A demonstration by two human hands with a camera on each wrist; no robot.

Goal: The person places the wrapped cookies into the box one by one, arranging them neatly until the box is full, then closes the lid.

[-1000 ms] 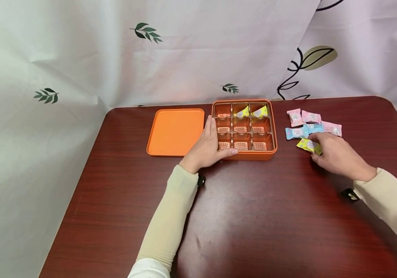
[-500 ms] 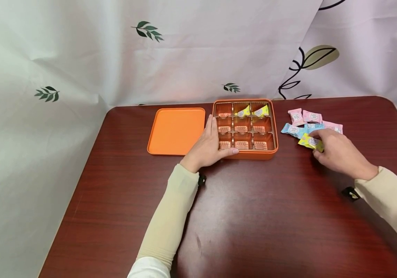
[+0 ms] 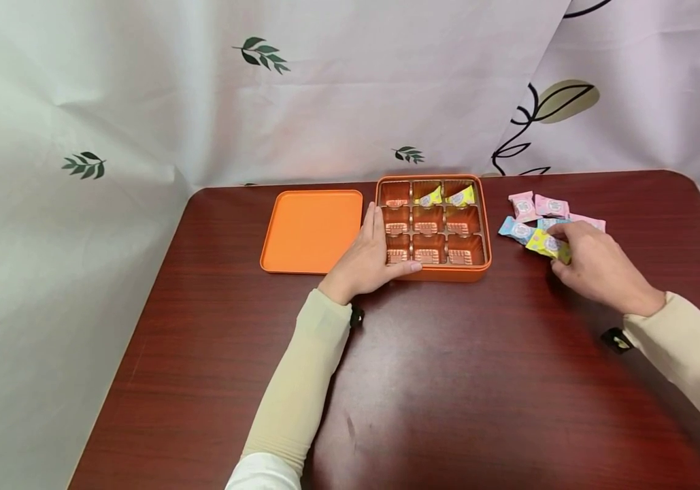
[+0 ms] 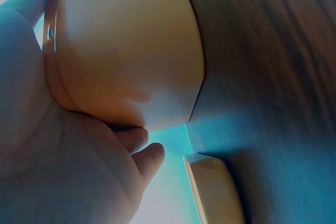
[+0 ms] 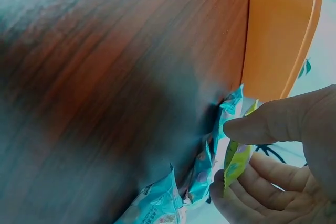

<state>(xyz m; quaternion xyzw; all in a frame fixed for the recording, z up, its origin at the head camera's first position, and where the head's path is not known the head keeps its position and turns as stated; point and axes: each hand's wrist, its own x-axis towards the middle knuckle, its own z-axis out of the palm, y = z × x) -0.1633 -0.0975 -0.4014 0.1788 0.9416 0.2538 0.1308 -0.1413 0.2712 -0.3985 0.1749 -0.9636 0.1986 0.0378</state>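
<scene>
My left hand [image 3: 362,262] lies with straight fingers along the left wall of an orange box [image 3: 454,274], its thumb along the front edge. In the left wrist view the palm [image 4: 58,166] meets the box's corner. The box has a brown divided tray; yellow candies [image 3: 461,197] sit in its back middle and back right compartments. To the box's right, my right hand [image 3: 601,265] pinches a yellow wrapped candy [image 3: 545,243] between thumb and fingers. In the right wrist view this yellow candy [image 5: 237,162] stands on edge just above blue candies [image 5: 200,178].
An orange lid [image 3: 311,231] lies left of the box. Around the right hand are blue candies [image 3: 515,230] and pink candies [image 3: 524,206], one partly covered by the hand. A patterned white curtain [image 3: 337,102] hangs behind the dark red table [image 3: 435,381].
The right hand has taken the yellow candy and raised it slightly over the blue ones. The left blue candy has shifted and turned a little. The left hand stays in place on the box.
</scene>
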